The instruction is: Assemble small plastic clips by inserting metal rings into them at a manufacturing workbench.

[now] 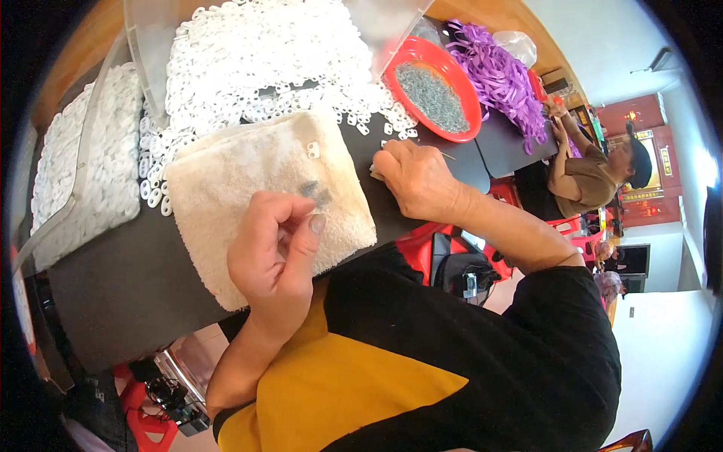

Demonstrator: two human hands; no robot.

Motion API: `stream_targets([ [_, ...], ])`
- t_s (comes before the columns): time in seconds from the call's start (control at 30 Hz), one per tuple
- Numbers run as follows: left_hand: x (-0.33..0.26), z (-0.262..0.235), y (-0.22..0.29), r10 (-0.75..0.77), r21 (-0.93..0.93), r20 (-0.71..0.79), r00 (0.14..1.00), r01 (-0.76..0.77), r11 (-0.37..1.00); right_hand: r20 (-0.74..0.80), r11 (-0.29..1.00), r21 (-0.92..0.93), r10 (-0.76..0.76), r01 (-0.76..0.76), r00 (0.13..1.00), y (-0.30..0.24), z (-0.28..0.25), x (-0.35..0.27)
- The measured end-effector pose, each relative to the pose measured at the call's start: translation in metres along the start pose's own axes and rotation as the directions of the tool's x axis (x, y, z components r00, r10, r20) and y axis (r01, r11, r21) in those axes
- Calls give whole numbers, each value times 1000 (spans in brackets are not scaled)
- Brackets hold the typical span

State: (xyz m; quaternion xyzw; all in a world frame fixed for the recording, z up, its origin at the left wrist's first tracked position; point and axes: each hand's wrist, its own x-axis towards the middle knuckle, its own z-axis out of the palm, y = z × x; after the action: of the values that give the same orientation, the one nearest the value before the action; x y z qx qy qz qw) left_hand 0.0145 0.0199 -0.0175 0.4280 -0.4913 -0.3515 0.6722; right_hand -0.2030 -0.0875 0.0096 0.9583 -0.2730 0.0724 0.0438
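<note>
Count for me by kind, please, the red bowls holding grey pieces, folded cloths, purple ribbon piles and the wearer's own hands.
Red bowl: 1
Folded cloth: 1
Ribbon pile: 1
Hands (left hand, right hand): 2
Total: 5

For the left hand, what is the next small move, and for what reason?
Probably reach for the small grey pieces on the beige towel: the left hand is right beside them, though whether its fingertips hold anything is unclear.
</note>
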Motion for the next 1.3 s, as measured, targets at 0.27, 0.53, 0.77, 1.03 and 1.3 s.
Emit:
stream_targets([
  [0.27,2,-4,8,-12,25,58,998,10,1000,51,1000,-18,13,-12,999,-2,-4,6],
  [0.53,0,-2,-1,-27,28,42,999,25,999,-83,983,159,111,-97,990,4,-3,4],
  [0.77,3,14,12,176,188,244,954,-224,956,260,293,893,280,-340,924,-32,-32,9],
  [1.03,-5,19,17,168,252,287,943,-244,936,272,-133,957,100,-258,957,-37,-19,3],
  [1.3,-9,25,17,263,314,259,929,-338,887,183,-258,953,79,-157,980,-38,-7,-3],
])
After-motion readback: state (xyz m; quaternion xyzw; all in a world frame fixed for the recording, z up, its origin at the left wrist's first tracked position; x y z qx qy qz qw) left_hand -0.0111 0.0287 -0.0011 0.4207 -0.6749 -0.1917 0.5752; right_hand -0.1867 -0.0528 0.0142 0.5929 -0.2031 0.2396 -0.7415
